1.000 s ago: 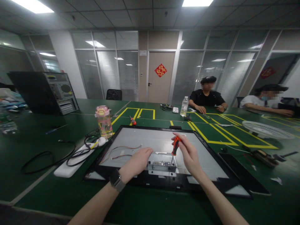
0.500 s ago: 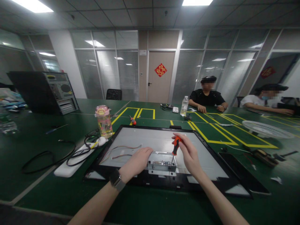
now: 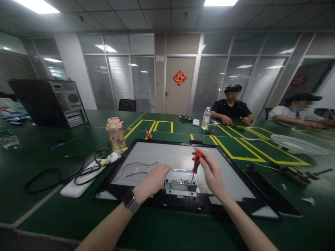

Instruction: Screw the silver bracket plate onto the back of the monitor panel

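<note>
Orange screwdriver sits in the right hand, fingers clamped round it, tip down at the metal bracket on the panel. Looks like screw work, calling for steady pressure; can't tell if the left hand's fingers actually grip.

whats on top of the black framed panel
A metal bracket and thin wires are on the panel. The left hand rests at the bracket; the right hand holds a screwdriver, tip down at it. Whatever lies under the left hand is covered.
</note>
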A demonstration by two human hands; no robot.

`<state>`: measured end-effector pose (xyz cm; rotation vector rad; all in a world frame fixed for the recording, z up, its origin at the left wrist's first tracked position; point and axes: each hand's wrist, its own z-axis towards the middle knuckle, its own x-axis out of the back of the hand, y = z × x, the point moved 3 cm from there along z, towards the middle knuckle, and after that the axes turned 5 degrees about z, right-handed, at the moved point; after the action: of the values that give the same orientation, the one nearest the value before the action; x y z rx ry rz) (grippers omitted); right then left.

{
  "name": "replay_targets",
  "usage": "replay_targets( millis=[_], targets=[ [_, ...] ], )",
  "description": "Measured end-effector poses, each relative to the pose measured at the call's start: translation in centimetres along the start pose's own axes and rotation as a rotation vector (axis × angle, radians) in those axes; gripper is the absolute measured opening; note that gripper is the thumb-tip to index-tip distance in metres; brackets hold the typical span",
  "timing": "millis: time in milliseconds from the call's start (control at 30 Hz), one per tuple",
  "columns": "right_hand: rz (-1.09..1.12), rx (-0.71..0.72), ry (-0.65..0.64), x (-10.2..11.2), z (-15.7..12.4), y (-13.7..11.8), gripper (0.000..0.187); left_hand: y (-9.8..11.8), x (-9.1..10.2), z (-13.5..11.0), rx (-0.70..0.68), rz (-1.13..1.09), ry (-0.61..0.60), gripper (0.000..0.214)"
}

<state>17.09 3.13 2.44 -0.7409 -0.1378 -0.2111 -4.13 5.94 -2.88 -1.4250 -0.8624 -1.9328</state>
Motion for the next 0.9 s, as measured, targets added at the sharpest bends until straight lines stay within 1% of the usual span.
replay_targets(
  millis=[233, 333, 533, 767, 900],
  targets=[
    [-0.110, 0.068, 0.067, 0.08, 0.17, 0.12, 0.023, -0.20, -0.29, 0.01, -0.009, 0.005, -0.002, 0.049],
    [-0.104, 0.064, 0.057, 0.15, 0.15, -0.04, 0.022, -0.27, -0.44, 0.05, -0.013, 0.005, 0.008, 0.049],
    [-0.021, 0.008, 0.030, 0.11, 0.03, 0.16, 0.028, -0.20, -0.38, 0.06, -0.002, 0.012, -0.005, 0.049],
    [-0.097, 0.071, 0.083, 0.18, 0.15, 0.07, 0.020, -0.33, -0.49, -0.03, 0.000, 0.020, -0.006, 0.049],
    [-0.063, 0.049, 0.051, 0.18, 0.11, -0.22, 0.025, -0.31, -0.45, -0.04, 0.001, 0.018, -0.003, 0.049]
  ],
)
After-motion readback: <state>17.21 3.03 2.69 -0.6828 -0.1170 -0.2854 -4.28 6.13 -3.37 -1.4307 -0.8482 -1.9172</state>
